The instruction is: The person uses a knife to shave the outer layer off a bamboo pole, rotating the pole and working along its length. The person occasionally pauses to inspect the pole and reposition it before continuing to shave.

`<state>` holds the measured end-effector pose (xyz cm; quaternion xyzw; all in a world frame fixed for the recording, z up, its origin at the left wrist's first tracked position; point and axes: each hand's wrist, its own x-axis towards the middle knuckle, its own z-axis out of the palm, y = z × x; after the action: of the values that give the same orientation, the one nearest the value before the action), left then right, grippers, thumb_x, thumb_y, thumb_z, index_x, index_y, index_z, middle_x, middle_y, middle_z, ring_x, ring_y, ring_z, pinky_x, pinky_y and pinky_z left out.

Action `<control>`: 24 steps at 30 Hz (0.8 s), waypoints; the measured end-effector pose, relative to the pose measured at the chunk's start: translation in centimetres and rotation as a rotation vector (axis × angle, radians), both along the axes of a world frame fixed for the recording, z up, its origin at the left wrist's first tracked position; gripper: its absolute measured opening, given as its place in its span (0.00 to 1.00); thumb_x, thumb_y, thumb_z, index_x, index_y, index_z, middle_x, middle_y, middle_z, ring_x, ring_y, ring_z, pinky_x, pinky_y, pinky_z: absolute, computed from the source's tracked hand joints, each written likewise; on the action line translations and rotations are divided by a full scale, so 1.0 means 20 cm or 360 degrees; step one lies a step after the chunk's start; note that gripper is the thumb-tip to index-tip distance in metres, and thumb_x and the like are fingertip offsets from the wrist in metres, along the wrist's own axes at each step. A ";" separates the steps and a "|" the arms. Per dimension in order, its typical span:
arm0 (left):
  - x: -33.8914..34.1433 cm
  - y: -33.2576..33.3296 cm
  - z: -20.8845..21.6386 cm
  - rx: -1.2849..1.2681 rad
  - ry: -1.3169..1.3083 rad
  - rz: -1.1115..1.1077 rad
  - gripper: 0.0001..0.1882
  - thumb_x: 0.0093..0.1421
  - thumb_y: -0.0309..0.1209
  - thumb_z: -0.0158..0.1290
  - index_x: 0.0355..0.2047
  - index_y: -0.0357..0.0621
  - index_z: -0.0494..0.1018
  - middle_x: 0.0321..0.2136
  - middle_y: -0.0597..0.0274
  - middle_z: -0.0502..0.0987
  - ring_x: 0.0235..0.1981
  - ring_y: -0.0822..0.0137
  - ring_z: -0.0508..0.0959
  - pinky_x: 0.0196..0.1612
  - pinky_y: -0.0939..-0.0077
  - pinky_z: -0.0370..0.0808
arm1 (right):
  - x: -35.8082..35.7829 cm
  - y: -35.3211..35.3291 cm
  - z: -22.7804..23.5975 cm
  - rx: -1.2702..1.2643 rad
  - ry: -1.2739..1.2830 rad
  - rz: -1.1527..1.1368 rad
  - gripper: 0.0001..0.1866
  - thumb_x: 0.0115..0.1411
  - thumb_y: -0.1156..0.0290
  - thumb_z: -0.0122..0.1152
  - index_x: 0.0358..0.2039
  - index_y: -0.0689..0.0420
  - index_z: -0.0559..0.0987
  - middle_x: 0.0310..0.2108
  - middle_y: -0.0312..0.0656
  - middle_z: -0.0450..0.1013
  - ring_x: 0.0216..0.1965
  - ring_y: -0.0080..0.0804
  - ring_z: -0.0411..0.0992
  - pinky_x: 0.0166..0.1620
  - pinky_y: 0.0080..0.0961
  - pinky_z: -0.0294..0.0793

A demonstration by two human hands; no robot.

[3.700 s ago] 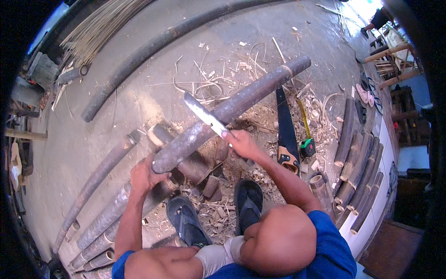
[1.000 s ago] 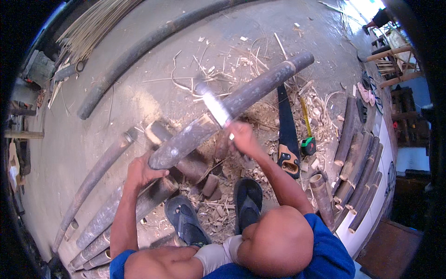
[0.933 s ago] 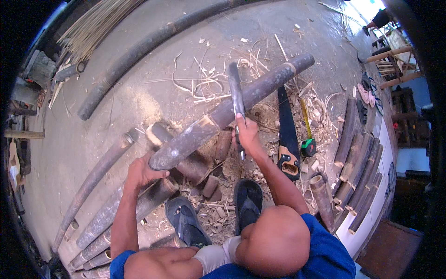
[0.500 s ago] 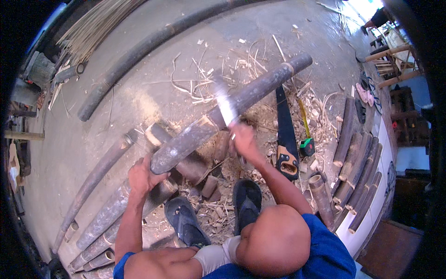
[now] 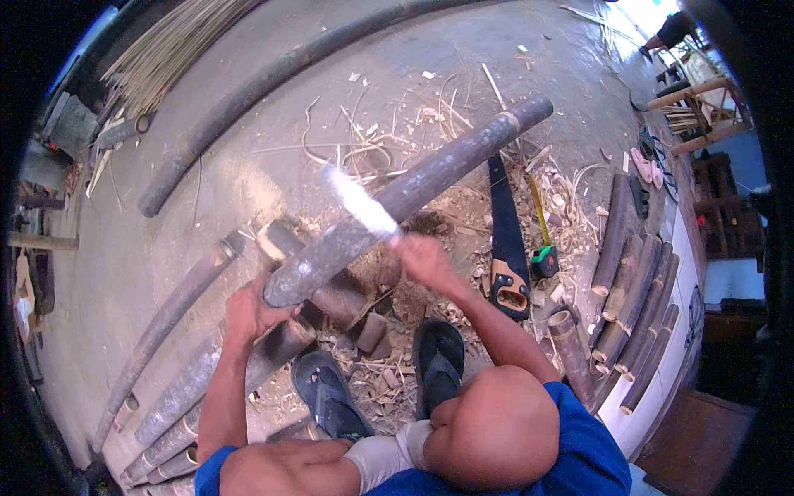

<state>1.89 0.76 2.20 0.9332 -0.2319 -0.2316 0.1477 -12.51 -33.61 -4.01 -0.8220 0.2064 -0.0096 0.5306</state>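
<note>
A thick dark bamboo pole point(image 5: 451, 157) slants from my left knee side up to the far right, resting over shorter bamboo pieces point(image 5: 281, 238). My left hand point(image 5: 251, 311) is closed round its near end. In my right hand point(image 5: 425, 264) is a broad knife point(image 5: 361, 203), its blade bright with glare and smeared by motion. The blade lies across the middle of the pole; whether it cuts in cannot be seen. My right fingers are wrapped on the handle, which they mostly hide.
A handsaw point(image 5: 508, 227) and a tape measure point(image 5: 545, 262) lie right of the pole among wood shavings point(image 5: 389, 384). Several cut bamboo lengths point(image 5: 637, 289) are at the right, more point(image 5: 178, 388) at the left. A long curved pole point(image 5: 248, 91) lies beyond. My sandalled feet are close below.
The knife and my right hand have shifted left along the pole, toward its near end. My left hand and the pole have barely moved.
</note>
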 end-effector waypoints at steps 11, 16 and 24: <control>0.07 0.02 -0.03 0.0001 0.0255 0.0042 0.52 0.34 0.60 0.74 0.60 0.48 0.76 0.43 0.47 0.86 0.47 0.48 0.85 0.52 0.57 0.78 | 0.01 0.02 0.00 0.0340 -0.0025 -0.0343 0.27 0.74 0.50 0.51 0.32 0.63 0.79 0.19 0.46 0.74 0.22 0.36 0.75 0.29 0.37 0.73; 0.10 0.01 -0.03 -0.0022 0.0354 0.0035 0.51 0.35 0.58 0.74 0.59 0.49 0.76 0.45 0.46 0.85 0.49 0.48 0.84 0.53 0.57 0.78 | -0.01 0.04 -0.01 -0.0066 0.0085 0.0110 0.28 0.74 0.46 0.51 0.30 0.59 0.80 0.21 0.40 0.76 0.21 0.26 0.73 0.27 0.32 0.73; -0.09 0.02 -0.07 0.0128 -0.0422 -0.0093 0.50 0.39 0.55 0.75 0.62 0.50 0.71 0.42 0.43 0.82 0.42 0.42 0.84 0.47 0.51 0.79 | 0.04 -0.02 -0.03 0.0589 -0.0134 -0.0856 0.26 0.74 0.52 0.52 0.26 0.62 0.75 0.19 0.43 0.75 0.23 0.32 0.76 0.30 0.35 0.76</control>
<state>-0.01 1.12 0.88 0.9536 -0.2671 -0.1195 0.0714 -11.80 -33.97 -4.53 -0.6266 0.3922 -0.1458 0.6575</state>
